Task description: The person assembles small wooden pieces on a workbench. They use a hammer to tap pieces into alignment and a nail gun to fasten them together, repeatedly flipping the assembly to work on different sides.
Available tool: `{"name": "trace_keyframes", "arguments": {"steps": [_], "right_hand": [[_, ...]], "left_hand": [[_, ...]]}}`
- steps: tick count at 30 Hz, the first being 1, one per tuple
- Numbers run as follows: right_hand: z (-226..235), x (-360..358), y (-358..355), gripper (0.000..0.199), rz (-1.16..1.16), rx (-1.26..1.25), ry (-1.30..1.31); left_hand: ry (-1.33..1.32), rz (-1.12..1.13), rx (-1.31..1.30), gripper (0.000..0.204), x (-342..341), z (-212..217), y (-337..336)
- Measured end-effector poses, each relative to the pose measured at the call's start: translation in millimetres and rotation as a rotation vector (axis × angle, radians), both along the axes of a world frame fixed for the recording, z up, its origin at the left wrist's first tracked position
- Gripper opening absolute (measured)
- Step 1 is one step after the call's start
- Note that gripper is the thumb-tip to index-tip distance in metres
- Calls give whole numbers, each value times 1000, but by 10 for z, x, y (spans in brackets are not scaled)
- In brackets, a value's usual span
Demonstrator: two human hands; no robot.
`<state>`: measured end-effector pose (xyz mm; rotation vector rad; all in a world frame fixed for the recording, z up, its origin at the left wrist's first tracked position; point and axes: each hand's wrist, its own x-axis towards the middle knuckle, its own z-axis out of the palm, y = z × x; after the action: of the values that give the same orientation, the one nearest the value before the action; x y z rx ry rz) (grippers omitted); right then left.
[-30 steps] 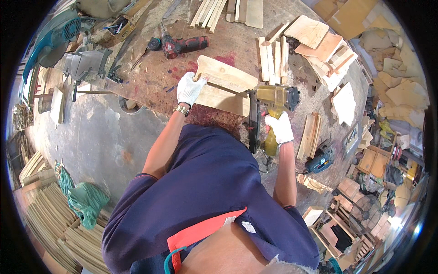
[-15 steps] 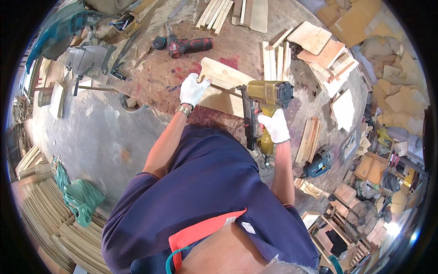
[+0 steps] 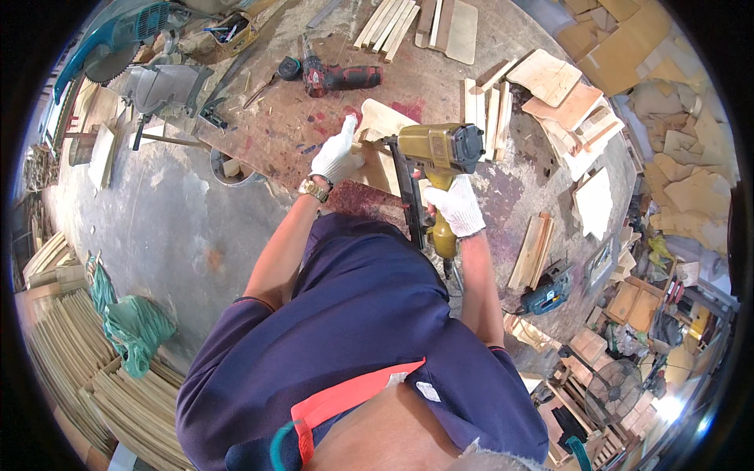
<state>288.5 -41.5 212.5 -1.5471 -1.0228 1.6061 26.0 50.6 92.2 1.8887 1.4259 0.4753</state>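
Note:
My right hand (image 3: 458,206), in a white glove, is wrapped round the handle of a yellow-gold nail gun (image 3: 437,147). The gun's nose rests at or just over a pale wooden piece (image 3: 382,120), with its black magazine reaching back toward me. My left hand (image 3: 338,157), also gloved, grips the left end of that wooden piece, one finger stretched upward along the end. A lower board (image 3: 380,169) of the piece lies nearer to me, and the gun hides the right part. Exact contact between nose and wood cannot be made out.
Beyond the wood lies a red and black drill (image 3: 342,77) on the stained table (image 3: 267,118). Wood strips (image 3: 491,118) and stacked boards (image 3: 550,78) stand at right, near a blue power tool (image 3: 547,293). A miter saw (image 3: 118,59) occupies the far left.
The nail gun has moved left along the wooden piece, closer to my left hand. My left hand stays at the wood's end, but one finger now points upward.

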Motion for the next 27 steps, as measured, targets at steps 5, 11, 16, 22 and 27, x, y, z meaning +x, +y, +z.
{"name": "trace_keyframes", "arguments": {"steps": [5,11,16,22,27], "right_hand": [[6,69,-27,25,4,-14,-121],[-82,136,-182,22,-5,-26,-230],[-285,424,-394,22,-183,-81,-272],[-678,1019,-613,44,-232,248,-1166],[-1018,1131,-872,68,-383,26,-1359]], "left_hand": [[16,50,-173,94,-35,136,14],[28,78,-294,101,-1,254,1],[-60,152,-160,105,-143,-39,-105],[-550,609,-326,76,-518,-898,-290],[-828,658,-323,18,-508,-1116,-266]]}}
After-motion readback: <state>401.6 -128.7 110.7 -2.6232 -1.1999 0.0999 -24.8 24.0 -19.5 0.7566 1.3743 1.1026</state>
